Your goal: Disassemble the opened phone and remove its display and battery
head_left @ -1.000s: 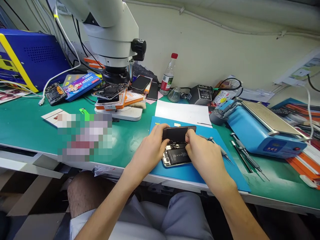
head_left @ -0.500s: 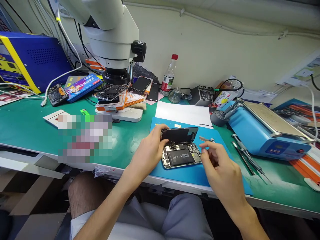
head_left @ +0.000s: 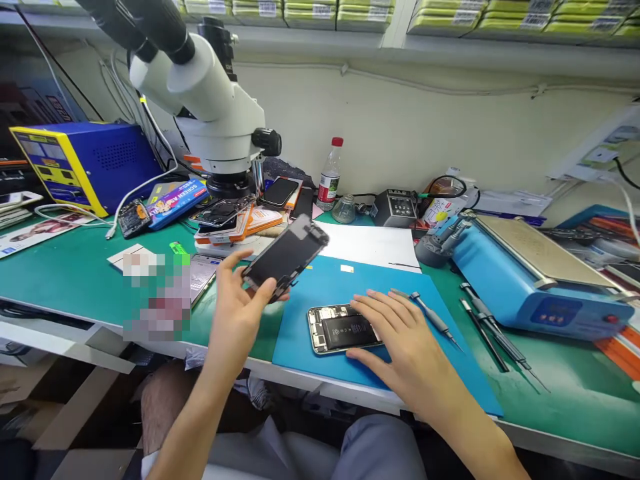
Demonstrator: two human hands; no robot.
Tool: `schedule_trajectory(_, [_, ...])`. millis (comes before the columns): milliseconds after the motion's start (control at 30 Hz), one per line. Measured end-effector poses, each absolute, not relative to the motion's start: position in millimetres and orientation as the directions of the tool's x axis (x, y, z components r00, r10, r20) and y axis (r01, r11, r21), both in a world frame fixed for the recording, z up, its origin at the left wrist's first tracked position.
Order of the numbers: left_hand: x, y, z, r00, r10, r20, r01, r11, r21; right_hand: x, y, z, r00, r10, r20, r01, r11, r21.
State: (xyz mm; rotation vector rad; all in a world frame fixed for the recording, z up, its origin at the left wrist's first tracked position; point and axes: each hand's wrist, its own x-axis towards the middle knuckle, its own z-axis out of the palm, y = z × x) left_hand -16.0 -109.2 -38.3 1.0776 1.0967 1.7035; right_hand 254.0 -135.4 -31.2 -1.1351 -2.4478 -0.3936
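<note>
My left hand grips the lower end of a dark phone screen, its inner side facing me, raised over the left edge of the blue mat. On the mat lies the opened phone body, its black battery and circuit parts showing. My right hand is spread over the right end of the phone body, fingers apart and palm down, hiding that end. Behind my right fingers lies a grey screwdriver on the mat.
A microscope stands at the back left beside stacked phones and boxes. A bottle and white paper are behind the mat. On the right are more tools and a blue heating device.
The screen has come away from the phone body, moving up and left in my left hand. My right hand has spread out and moved left over the body. The camera view has tilted up.
</note>
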Motion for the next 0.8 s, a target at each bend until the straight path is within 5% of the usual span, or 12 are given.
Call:
schedule_trajectory(200, [-35.2, -131.9, -46.7, -0.264, 0.963, 0.061, -0.011, -0.066, 0.998, 263.5, -117.5, -34.4, -0.624, 0.644, 0.442, 0.738, 0.671, 0.065])
schedule_trajectory(300, [-37.4, -136.4, -58.0, -0.299, 0.945, 0.134, 0.251, -0.058, 0.966, 266.9, -111.6, -38.1, -0.625, 0.654, 0.427, 0.735, 0.677, 0.039])
schedule_trajectory(433, [-38.3, -140.4, -64.4, -0.293, 0.884, 0.363, 0.612, -0.118, 0.782, 267.5, -108.3, -41.0, -0.628, 0.649, 0.43, 0.727, 0.687, 0.025])
schedule_trajectory(567, [-40.8, -143.4, -65.4, -0.219, 0.876, 0.431, 0.872, -0.022, 0.488, 263.0, -104.1, -40.8, -0.591, 0.653, 0.473, 0.758, 0.651, 0.048])
schedule_trajectory(633, [-43.5, -144.8, -67.6, -0.207, 0.875, 0.437, 0.927, 0.032, 0.373, 259.9, -100.7, -38.8, -0.584, 0.67, 0.459, 0.771, 0.634, 0.055])
schedule_trajectory(800, [-55.9, -146.1, -76.4, -0.179, 0.908, 0.38, 0.952, 0.062, 0.3, 255.5, -95.0, -37.6, -0.588, 0.684, 0.431, 0.784, 0.614, 0.094])
